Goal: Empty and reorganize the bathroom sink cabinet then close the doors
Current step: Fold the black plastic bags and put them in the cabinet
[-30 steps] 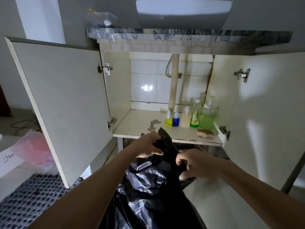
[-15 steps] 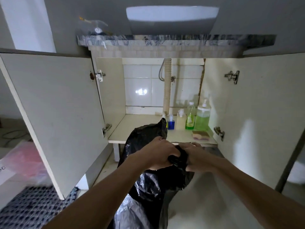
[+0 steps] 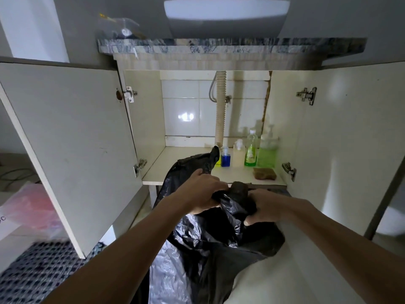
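In the head view, both hands are working a black plastic bag (image 3: 210, 244) just in front of the open cabinet, below the front edge of its shelf (image 3: 188, 170). The left hand (image 3: 202, 194) is closing its fingers around a gathered fold at the bag's top. The right hand (image 3: 266, 208) is clenching the plastic beside it, with a dark lump (image 3: 240, 190) sitting between the two hands; whether that lump is bunched plastic or a separate thing is not clear. One corner of the bag is sticking up over the shelf's front edge.

The step in hand looks like bunching or knotting the bag's mouth, so the reorganizing is under way rather than finished. What is inside the bag is hidden.

Toward the shelf's back right corner a row of bottles is standing close together: a small blue bottle (image 3: 225, 157), a pale bottle (image 3: 238, 153), a slim bottle of green liquid (image 3: 251, 150) and a larger pump bottle of green liquid (image 3: 267, 150). A brown sponge (image 3: 264, 173) is lying near the front right corner. The left half of the shelf is showing bare.

Both doors, the left door (image 3: 72, 141) and the right door (image 3: 350, 137), are hanging wide open. The next move likely calls for finishing with the bag and placing it, then swinging both doors shut.
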Demonstrator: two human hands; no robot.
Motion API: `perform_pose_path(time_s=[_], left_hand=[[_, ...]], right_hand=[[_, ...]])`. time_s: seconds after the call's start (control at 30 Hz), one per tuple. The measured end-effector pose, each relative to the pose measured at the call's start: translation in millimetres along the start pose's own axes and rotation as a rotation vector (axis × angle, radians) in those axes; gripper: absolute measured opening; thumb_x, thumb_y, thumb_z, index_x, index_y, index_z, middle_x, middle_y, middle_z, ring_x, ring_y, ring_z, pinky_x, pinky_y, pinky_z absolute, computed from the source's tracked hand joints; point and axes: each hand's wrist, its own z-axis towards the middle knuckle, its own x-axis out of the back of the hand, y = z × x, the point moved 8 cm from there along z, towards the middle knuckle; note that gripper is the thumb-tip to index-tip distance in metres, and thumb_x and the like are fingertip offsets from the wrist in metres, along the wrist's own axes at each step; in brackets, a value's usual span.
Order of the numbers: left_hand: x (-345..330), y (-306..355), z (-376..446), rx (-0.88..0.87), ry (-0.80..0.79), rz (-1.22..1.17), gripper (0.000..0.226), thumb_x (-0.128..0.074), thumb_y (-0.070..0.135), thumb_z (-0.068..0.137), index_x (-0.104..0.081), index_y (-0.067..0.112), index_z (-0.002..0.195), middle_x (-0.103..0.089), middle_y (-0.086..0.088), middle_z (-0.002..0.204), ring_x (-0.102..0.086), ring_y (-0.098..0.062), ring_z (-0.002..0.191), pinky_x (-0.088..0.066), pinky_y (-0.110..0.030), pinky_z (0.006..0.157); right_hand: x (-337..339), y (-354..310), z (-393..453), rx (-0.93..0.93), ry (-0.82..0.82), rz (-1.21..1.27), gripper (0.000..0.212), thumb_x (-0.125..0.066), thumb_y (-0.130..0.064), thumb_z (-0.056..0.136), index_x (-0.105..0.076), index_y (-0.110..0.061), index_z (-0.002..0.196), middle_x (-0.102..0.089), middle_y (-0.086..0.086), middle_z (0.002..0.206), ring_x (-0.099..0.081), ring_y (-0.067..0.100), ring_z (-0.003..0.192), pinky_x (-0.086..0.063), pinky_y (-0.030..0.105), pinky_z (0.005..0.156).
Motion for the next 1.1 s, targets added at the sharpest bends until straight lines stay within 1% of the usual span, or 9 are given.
perform_pose_path(time_s=[0.2, 0.33, 0.47, 0.53, 0.6, 0.67, 0.73, 0.87, 1.1], left_hand=[[-9.1, -21.5, -1.9, 0.135, -0.013, 0.057, 0.051, -0.070, 0.043, 0.080, -0.051, 0.029, 0.125, -0.064, 0.006, 0.120, -0.055, -0.017, 0.118, -0.010, -0.052, 0.115], [-11.8, -24.7, -6.8, 0.215, -0.092, 0.177, 0.035, -0.066, 0.040, 0.084, -0.060, 0.019, 0.112, -0.065, 0.000, 0.110, -0.057, -0.020, 0.114, -0.009, -0.059, 0.116], [-21.5, -24.6, -6.1, 0.235, -0.120, 0.256, 0.022, -0.057, 0.025, 0.089, -0.062, 0.016, 0.108, -0.066, -0.004, 0.106, -0.058, -0.025, 0.107, -0.024, -0.046, 0.113], [-34.4, -26.9, -1.3, 0.235, -0.159, 0.242, 0.027, -0.055, 0.023, 0.088, -0.060, 0.016, 0.114, -0.066, -0.008, 0.107, -0.061, -0.028, 0.103, -0.040, -0.039, 0.098], [-50.1, -29.8, 8.2, 0.266, -0.221, 0.180, 0.033, -0.057, 0.022, 0.087, -0.057, 0.015, 0.120, -0.063, -0.011, 0.111, -0.062, -0.030, 0.101, -0.049, -0.036, 0.082], [-64.9, -31.4, 24.6, 0.276, -0.284, 0.164, 0.033, -0.060, 0.026, 0.086, -0.059, 0.014, 0.117, -0.063, -0.011, 0.110, -0.063, -0.030, 0.099, -0.050, -0.034, 0.076], [-75.0, -35.4, 47.5, 0.277, -0.331, 0.142, 0.031, -0.059, 0.026, 0.086, -0.061, 0.012, 0.113, -0.064, -0.010, 0.110, -0.062, -0.029, 0.099, -0.050, -0.034, 0.076], [-75.7, -50.5, 102.1, 0.295, -0.298, 0.135, 0.023, -0.052, 0.020, 0.090, -0.062, 0.012, 0.109, -0.063, -0.010, 0.106, -0.062, -0.029, 0.097, -0.048, -0.033, 0.072], [-36.6, -58.7, 139.4, 0.431, 0.094, 0.233, 0.021, -0.053, 0.018, 0.092, -0.061, 0.015, 0.111, -0.064, -0.009, 0.099, -0.064, -0.031, 0.093, -0.041, -0.034, 0.070]], right_hand=[[19.0, 1.8, -7.4, 0.060, 0.161, -0.021, 0.026, -0.071, -0.023, 0.074, -0.065, -0.015, 0.099, -0.068, 0.000, 0.092, -0.065, 0.018, 0.083, -0.054, 0.035, 0.079], [33.1, 2.8, -12.9, 0.060, 0.264, -0.176, 0.023, -0.069, -0.025, 0.080, -0.064, -0.012, 0.098, -0.051, -0.013, 0.067, -0.056, 0.013, 0.068, -0.038, 0.019, 0.055], [20.4, 25.5, -15.2, -0.048, 0.069, -0.134, 0.050, -0.076, -0.032, 0.073, -0.058, -0.022, 0.118, -0.065, -0.004, 0.109, -0.061, 0.016, 0.095, -0.049, 0.030, 0.082], [14.2, 41.7, -21.1, -0.167, -0.069, -0.216, 0.055, -0.077, -0.037, 0.073, -0.057, -0.020, 0.122, -0.060, 0.001, 0.122, -0.057, 0.021, 0.107, -0.046, 0.031, 0.088], [13.4, 58.6, -24.5, -0.278, -0.171, -0.259, 0.056, -0.076, -0.035, 0.075, -0.055, -0.016, 0.124, -0.057, 0.004, 0.124, -0.056, 0.024, 0.111, -0.042, 0.026, 0.084], [16.9, 76.3, -18.4, -0.347, -0.168, -0.285, 0.044, -0.075, -0.032, 0.077, -0.058, -0.012, 0.112, -0.062, 0.007, 0.106, -0.060, 0.023, 0.094, -0.040, 0.025, 0.075], [25.5, 96.7, -5.3, -0.407, -0.063, -0.351, 0.033, -0.073, -0.032, 0.076, -0.061, -0.009, 0.098, -0.062, 0.007, 0.089, -0.061, 0.021, 0.080, -0.043, 0.027, 0.069], [46.2, 140.3, 17.8, -0.529, 0.270, -0.336, 0.025, -0.061, -0.022, 0.083, -0.063, -0.008, 0.104, -0.062, 0.007, 0.095, -0.063, 0.027, 0.090, -0.044, 0.030, 0.070], [91.0, 154.6, 22.4, -0.431, 0.834, -0.228, 0.021, -0.055, -0.010, 0.084, -0.059, -0.008, 0.104, -0.058, 0.013, 0.104, -0.060, 0.037, 0.094, -0.048, 0.038, 0.074]])
